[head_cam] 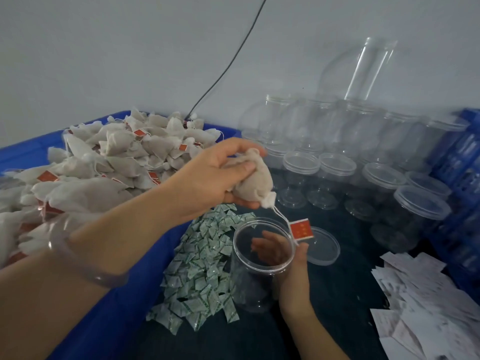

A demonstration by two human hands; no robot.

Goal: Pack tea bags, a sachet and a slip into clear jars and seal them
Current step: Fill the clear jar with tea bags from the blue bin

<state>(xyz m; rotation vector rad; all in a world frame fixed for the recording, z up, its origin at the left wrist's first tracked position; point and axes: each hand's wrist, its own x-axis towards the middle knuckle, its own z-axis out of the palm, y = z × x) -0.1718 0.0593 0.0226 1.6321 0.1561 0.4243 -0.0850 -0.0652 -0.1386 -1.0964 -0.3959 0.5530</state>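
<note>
You are looking at a black cable (228, 66) that is running slantwise down a pale grey wall (104, 48) and dropping out of sight behind the far rim of a blue tub (122, 315) on your left. A blue slatted crate (465, 162) is standing at the right edge, and a dark tabletop (337, 294) is stretching between the two.
</note>
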